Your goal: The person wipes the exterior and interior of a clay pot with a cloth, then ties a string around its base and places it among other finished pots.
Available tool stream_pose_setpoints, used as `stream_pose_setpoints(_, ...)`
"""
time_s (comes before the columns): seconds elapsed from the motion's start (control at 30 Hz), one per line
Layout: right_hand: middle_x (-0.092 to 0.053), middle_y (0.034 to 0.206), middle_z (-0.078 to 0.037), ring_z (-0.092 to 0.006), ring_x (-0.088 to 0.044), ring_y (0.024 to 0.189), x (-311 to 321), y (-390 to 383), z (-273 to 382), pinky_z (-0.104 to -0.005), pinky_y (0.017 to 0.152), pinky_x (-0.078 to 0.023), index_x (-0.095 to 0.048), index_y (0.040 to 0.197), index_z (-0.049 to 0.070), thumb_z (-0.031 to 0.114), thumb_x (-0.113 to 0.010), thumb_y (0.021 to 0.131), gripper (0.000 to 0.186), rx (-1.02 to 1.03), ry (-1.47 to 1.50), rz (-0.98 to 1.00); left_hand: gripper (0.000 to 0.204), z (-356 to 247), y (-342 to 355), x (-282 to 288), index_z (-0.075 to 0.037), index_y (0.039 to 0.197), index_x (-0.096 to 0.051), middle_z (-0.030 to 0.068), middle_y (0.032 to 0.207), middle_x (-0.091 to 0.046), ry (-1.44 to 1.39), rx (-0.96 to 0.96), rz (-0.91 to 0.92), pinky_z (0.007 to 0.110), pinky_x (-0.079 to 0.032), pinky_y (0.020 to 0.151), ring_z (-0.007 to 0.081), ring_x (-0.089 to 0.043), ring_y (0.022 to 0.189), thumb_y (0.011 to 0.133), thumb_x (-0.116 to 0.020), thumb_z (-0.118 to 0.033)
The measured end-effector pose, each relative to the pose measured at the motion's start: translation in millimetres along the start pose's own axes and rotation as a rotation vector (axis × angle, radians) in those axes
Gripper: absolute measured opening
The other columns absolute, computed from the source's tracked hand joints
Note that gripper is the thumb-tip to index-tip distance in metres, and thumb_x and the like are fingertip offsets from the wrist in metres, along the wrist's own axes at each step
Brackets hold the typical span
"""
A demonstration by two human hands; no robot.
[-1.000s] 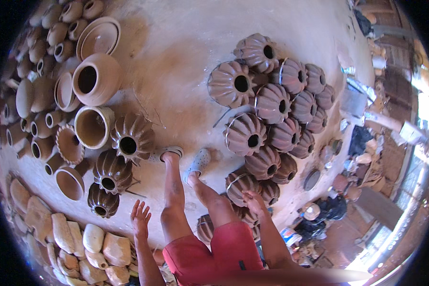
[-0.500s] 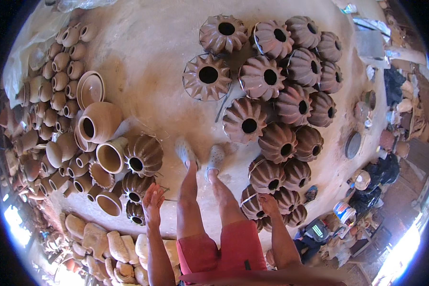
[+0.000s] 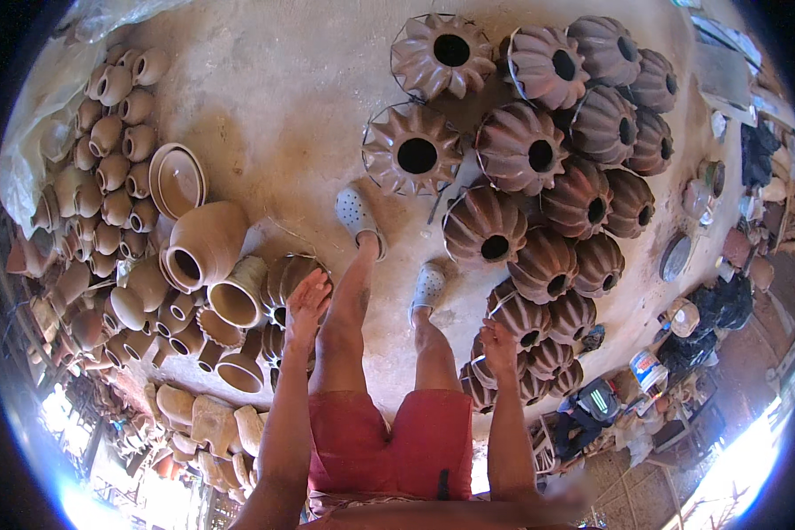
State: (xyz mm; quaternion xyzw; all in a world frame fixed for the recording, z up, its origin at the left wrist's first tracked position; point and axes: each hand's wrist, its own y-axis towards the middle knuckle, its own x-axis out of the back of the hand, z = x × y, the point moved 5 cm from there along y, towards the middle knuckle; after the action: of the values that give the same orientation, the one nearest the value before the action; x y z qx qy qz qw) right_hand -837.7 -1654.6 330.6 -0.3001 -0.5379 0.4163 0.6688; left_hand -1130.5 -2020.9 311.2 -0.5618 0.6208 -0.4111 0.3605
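Note:
My left hand [image 3: 308, 300] is open and empty, its fingers stretched out above a brown ribbed clay pot [image 3: 283, 276], partly covering it. Whether it touches the pot I cannot tell, but nothing is gripped. My right hand [image 3: 499, 346] hangs with loosely bent fingers in front of another ribbed pot [image 3: 514, 311] at the near end of the right-hand group; nothing shows in it. Two ribbed pots with wire round them, one farther [image 3: 442, 55] and one nearer [image 3: 412, 152], lie ahead with dark round mouths facing up.
Small round clay pots [image 3: 112, 170] crowd the left side, beside a large smooth jar [image 3: 208, 240] and a shallow round dish [image 3: 177, 181]. Ribbed pots [image 3: 519, 147] pack the right. A white bucket [image 3: 647, 371] and black bags [image 3: 724, 305] stand at far right.
I have stepped forward with my left foot, so the feet are now apart. Both hands have moved forward, the left one now over the ribbed pot. The pots keep their places.

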Motion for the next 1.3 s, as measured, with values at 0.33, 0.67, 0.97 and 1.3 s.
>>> stream_pose_setpoints(0.33, -0.076, 0.116, -0.017, -0.0284, -0.075, 0.101, -124, -28, 174, -0.0362, 0.086, -0.059, -0.070, 0.128, 0.003, 0.018, -0.066, 0.101, 0.031, 0.150, 0.316, 0.085, 0.050, -135, 97, -138, -0.005, 0.133, -0.068, 0.0189, 0.130, -0.071, 1.163, -0.673, 0.343, 0.046, -0.059, 0.093, 0.0391, -0.071, 0.112, 0.085, -0.077, -0.014)
stream_pose_setpoints(0.67, -0.076, 0.117, -0.014, -0.0178, -0.071, 0.110, -147, -43, 176, -0.0309, 0.094, -0.056, -0.066, 0.135, 0.003, 0.016, -0.067, 0.104, 0.034, -0.047, 0.585, 0.244, 0.048, -98, 231, -267, -0.009, 0.134, -0.068, 0.0190, 0.130, -0.070, 1.741, -0.585, 0.547, 0.046, -0.052, 0.104, 0.0352, -0.064, 0.124, 0.093, -0.074, -0.034)
stream_pose_setpoints(0.97, -0.075, 0.120, -0.012, -0.0158, -0.070, 0.107, -104, -6, 128, -0.0299, 0.088, -0.056, -0.066, 0.137, 0.004, 0.015, -0.061, 0.107, 0.032, -0.111, 0.658, 0.221, 0.041, -91, 262, -256, -0.015, 0.125, -0.075, 0.0167, 0.119, -0.074, 1.579, -0.466, 0.469, 0.048, -0.056, 0.096, 0.0390, -0.069, 0.112, 0.089, -0.079, -0.033)
stream_pose_setpoints(1.3, -0.077, 0.111, -0.017, -0.0184, -0.072, 0.100, -84, 9, 100, -0.0342, 0.087, -0.057, -0.069, 0.131, 0.004, 0.020, -0.067, 0.104, 0.032, -0.195, 0.755, 0.156, 0.039, -155, 227, -315, -0.008, 0.124, -0.075, 0.0172, 0.119, -0.075, 1.411, -0.843, 0.261, 0.044, -0.057, 0.096, 0.0370, -0.072, 0.110, 0.089, -0.079, -0.026)
